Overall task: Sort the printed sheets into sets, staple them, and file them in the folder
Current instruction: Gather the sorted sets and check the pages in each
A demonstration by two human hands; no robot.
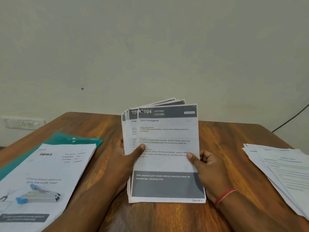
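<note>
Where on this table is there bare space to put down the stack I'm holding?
Bare wood lies between the held stack and the loose sheets on the right, and on the table near the wall. The left is crowded: the blinkit sheet carries the stapler and overlaps the green folder, and your left hand and forearm fill the gap beside it.

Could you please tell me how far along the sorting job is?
Early. A pile lies at right, perhaps sorted. The left hand and right hand hold a fanned stack. The stapler lies untouched near the folder, so stapling and filing remain.
</note>
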